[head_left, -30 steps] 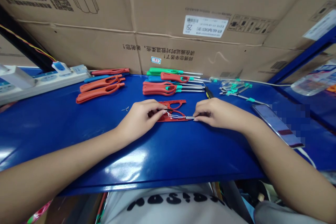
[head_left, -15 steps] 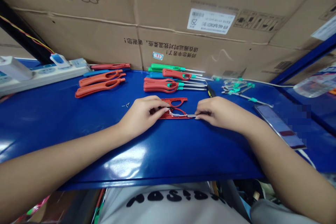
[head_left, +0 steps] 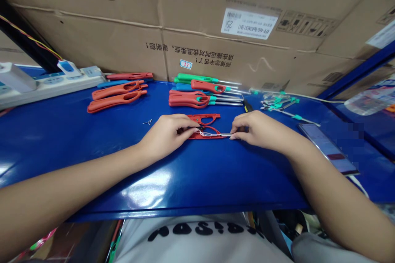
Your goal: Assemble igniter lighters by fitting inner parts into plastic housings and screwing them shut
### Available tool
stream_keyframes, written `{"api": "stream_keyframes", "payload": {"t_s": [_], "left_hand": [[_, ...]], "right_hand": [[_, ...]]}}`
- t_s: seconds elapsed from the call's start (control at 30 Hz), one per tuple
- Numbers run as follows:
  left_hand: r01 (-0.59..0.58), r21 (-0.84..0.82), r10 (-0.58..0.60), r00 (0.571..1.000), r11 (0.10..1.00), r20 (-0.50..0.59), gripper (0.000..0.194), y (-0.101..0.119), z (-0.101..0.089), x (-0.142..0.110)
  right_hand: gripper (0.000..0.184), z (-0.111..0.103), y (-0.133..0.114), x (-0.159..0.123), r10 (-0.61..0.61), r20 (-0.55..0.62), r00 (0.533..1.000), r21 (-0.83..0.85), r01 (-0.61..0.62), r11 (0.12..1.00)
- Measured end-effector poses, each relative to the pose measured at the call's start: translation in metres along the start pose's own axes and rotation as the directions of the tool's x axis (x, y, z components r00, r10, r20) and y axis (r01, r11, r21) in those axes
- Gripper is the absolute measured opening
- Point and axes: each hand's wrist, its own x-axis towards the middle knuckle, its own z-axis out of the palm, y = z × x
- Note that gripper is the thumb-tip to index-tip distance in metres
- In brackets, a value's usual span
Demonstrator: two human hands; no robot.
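Two red halves of a lighter casing lie on the blue tabletop, a rear half (head_left: 206, 116) and a front half (head_left: 195, 136). My left hand (head_left: 169, 133) is closed in a pinch at the front half, with a small black part between thumb and forefinger. Thin white wires (head_left: 206, 134) run from there over the casing to a thin metal tube (head_left: 225, 134). My right hand (head_left: 256, 130) pinches the tube's right end, which its fingertips hide. The tube's left end sits at the tip of the front half.
Several assembled lighters (head_left: 188, 99) lie behind the casing. Empty orange-red handles (head_left: 117, 101) are at the left, near a power strip (head_left: 52, 86). Small screws (head_left: 148, 122), a black-and-yellow tool (head_left: 247, 106), metal rods with green collars (head_left: 279, 102) and a phone (head_left: 328, 148) lie around. Cardboard (head_left: 197, 20) stands behind.
My right hand has shifted very slightly with the metal tube, and the white wires lie in a slightly different curve. My left hand keeps its pinch in nearly the same place.
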Motion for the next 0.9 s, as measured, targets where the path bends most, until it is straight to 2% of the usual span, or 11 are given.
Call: {"api": "stream_keyframes", "payload": {"t_s": [0.1, 0.2, 0.33, 0.43, 0.63, 0.77, 0.9], "left_hand": [[0.000, 0.012, 0.000, 1.000, 1.000, 0.015, 0.019, 0.000, 0.000, 0.000], [-0.001, 0.020, 0.000, 1.000, 1.000, 0.013, 0.019, 0.000, 0.000, 0.001], [0.001, 0.020, 0.000, 1.000, 1.000, -0.016, 0.018, 0.002, 0.000, 0.000], [0.005, 0.008, -0.004, 0.999, 1.000, -0.041, 0.018, 0.003, 0.000, 0.000], [-0.012, 0.003, 0.012, 0.998, 1.000, -0.066, 0.016, 0.003, 0.001, 0.000], [-0.032, 0.006, 0.033, 0.997, 0.999, -0.070, 0.016, 0.002, 0.001, 0.000], [-0.047, 0.009, 0.048, 0.996, 0.999, -0.072, 0.015, 0.001, 0.001, -0.001]], "right_hand": [[0.013, -0.001, -0.002, -0.003, -0.039, 0.027, 0.999, -0.105, 0.042, 0.994], [0.013, -0.001, -0.005, -0.006, -0.046, 0.019, 0.999, -0.081, 0.047, 0.996], [0.021, 0.006, -0.012, -0.005, -0.062, -0.113, 0.992, 0.065, 0.070, 0.995], [0.020, 0.018, -0.020, 0.001, -0.085, -0.201, 0.976, 0.127, 0.113, 0.985], [0.011, 0.038, -0.024, 0.013, -0.069, -0.195, 0.978, 0.113, 0.093, 0.989], [0.009, 0.041, -0.020, 0.014, -0.060, -0.215, 0.975, 0.181, 0.100, 0.978], [0.008, 0.042, -0.021, 0.013, -0.071, -0.212, 0.975, 0.163, 0.107, 0.981]]}}
